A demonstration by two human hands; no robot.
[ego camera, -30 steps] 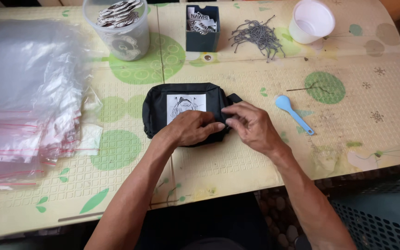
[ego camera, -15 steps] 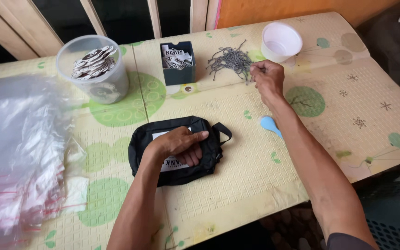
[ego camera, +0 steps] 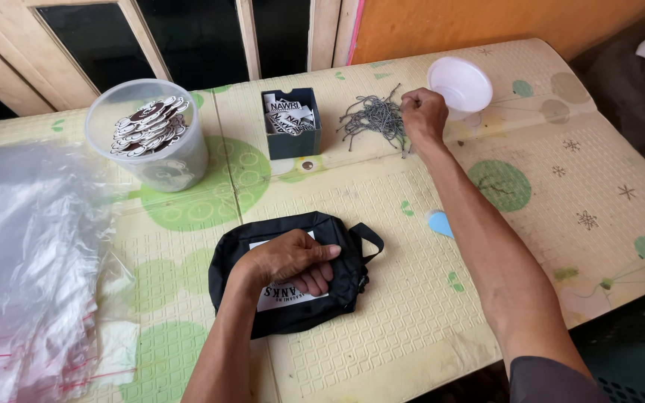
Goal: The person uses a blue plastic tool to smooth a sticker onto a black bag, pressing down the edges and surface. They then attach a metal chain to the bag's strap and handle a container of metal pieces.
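Two bare hands are at work over the bench (ego camera: pixel 412 313), which carries a pale yellow mat with green circles.

Nearest: the left hand (ego camera: pixel 287 261) lies palm down on a black pouch (ego camera: pixel 293 272). Fingers curl loosely over a white printed label on the pouch face; grip is flat and pressing, not closed around anything. The pouch sits near the front edge of the bench, directly under this hand, its black loop strap (ego camera: pixel 366 240) sticking out to the right, clear of the fingers.

Left of the pouch: a stack of clear plastic bags (ego camera: pixel 31 269), covering the left end of the bench, apart from the left hand.

Mid bench: a light blue plastic piece (ego camera: pixel 439 222) shows just beside the right forearm, partly hidden by it.

Farther: the right hand (ego camera: pixel 424 116) reaches across to a loose pile of thin grey string loops (ego camera: pixel 373 119). Fingertips are pinched narrow at the right edge of the pile, touching it; whether a strand is actually held cannot be told. The pile is well apart from the pouch.

Far row, left to right: a round clear tub (ego camera: pixel 147 138) holding black-and-white printed tags; a small dark open box (ego camera: pixel 291 123) with white printed cards standing in it, just left of the string pile; a white bowl (ego camera: pixel 460 83) just beyond the right hand.

Behind the bench: wooden window frames and an orange wall.
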